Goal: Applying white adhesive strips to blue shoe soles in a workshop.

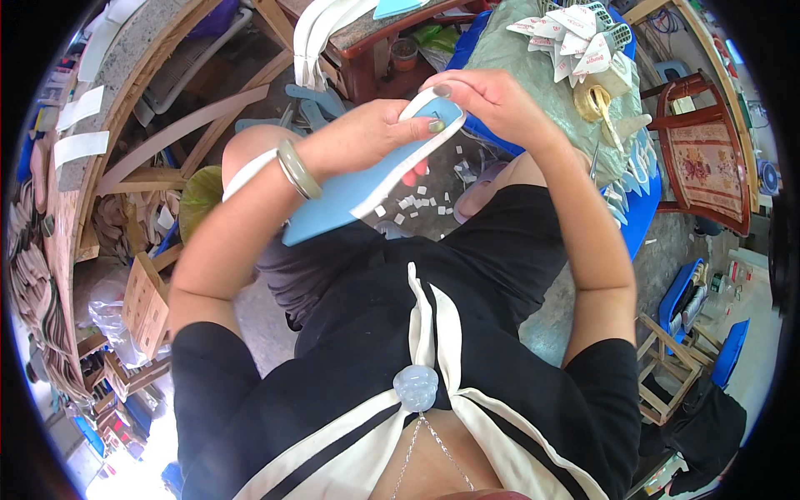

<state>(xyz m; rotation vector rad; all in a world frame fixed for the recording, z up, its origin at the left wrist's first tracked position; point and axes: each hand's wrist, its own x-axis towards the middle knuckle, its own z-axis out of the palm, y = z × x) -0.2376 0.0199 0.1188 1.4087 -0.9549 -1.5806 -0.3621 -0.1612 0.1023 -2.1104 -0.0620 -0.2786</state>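
A light blue insole-shaped sole piece [337, 193] is held over my lap, its rounded end pointing away from me. Along its edge runs a white strip [398, 185], curving around the rounded end; another length of white strip [250, 173] shows beside my left wrist. My left hand [375, 137] is closed around the sole piece, thumb on its upper face and fingertips showing beyond the far edge. At the rounded end, my right hand [487, 98] pinches the white strip against the rim between thumb and fingers.
On the right, a green-covered surface [508, 54] carries white triangular pieces [575, 46] and a tape roll [592, 102]. Several blue sole pieces [640, 167] lie beside it. White strips [312, 42] hang ahead. White scraps [408, 204] litter the floor. A wooden chair [708, 158] stands right.
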